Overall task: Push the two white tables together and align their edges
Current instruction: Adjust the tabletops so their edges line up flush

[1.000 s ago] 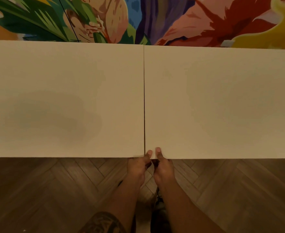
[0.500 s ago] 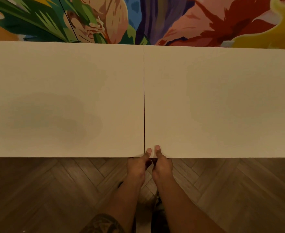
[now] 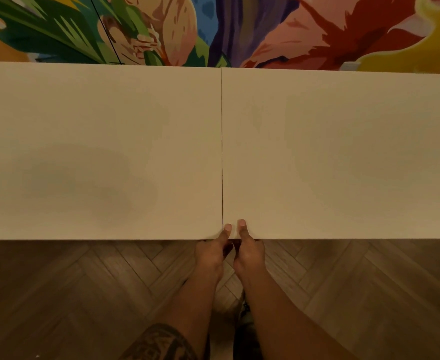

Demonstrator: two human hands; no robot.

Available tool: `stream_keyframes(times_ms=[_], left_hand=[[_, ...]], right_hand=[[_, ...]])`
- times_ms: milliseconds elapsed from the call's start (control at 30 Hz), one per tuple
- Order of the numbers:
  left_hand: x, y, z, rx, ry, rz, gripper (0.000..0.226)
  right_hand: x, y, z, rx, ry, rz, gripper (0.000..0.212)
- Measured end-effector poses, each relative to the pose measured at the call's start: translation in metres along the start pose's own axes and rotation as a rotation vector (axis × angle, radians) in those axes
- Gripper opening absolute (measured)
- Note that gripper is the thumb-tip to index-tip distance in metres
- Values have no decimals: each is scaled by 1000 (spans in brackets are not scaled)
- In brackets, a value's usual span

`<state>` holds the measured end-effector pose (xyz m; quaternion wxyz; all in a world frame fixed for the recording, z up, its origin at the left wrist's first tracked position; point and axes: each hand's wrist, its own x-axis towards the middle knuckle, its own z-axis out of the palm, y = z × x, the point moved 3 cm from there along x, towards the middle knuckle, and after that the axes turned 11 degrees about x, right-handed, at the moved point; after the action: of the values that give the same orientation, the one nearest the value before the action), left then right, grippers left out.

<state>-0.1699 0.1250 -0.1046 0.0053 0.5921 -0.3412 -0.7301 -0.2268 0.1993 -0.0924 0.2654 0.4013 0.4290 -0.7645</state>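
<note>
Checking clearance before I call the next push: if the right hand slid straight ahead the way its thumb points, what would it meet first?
Nothing on the right table. The right hand points along bare tabletop beside the seam; the first thing in line looks like the painted wall behind, though any gap there is unclear.

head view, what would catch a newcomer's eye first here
The bright painted mural along the top stands out. Below it two white tables fill the middle, meeting at a thin dark seam. At the near edge by that seam, the left hand and right hand hold on, thumbs on top.
</note>
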Motion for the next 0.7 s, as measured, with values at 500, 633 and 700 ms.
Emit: stream_keyframes(times_ms=[500,633,700], left_hand=[[5,13,-39,-229,74,-2,41],[4,12,-42,-218,75,5,41],[5,10,-41,-199,76,6,46]], right_hand=[[-39,29,16,34,-138,181,47],[-48,32,22,40,-114,216,42],[-49,34,24,22,-89,227,42]])
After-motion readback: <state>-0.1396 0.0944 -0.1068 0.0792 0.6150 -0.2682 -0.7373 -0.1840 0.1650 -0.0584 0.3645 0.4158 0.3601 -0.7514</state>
